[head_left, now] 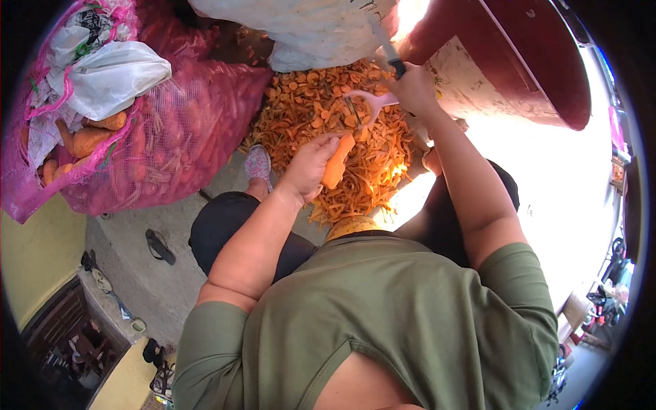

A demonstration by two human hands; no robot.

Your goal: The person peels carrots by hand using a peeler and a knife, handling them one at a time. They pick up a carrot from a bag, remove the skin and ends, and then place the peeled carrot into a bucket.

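Observation:
My left hand (pixel 311 166) grips an orange carrot (pixel 337 162) that points down toward a heap of carrot peels (pixel 321 109) on the floor. Just beyond the carrot's tip, my right hand (pixel 412 89) holds a white peeler (pixel 372 102). A knife with a dark handle (pixel 391 56) also sticks up from that same hand. The peeler's head hovers over the peel heap, a little apart from the carrot.
A pink mesh sack (pixel 164 137) of carrots with white bags on top lies at the left. A large dark red tub (pixel 519 61) stands at the right and a white sack (pixel 307 27) behind the heap. My foot in a patterned shoe (pixel 257 164) rests beside the peels.

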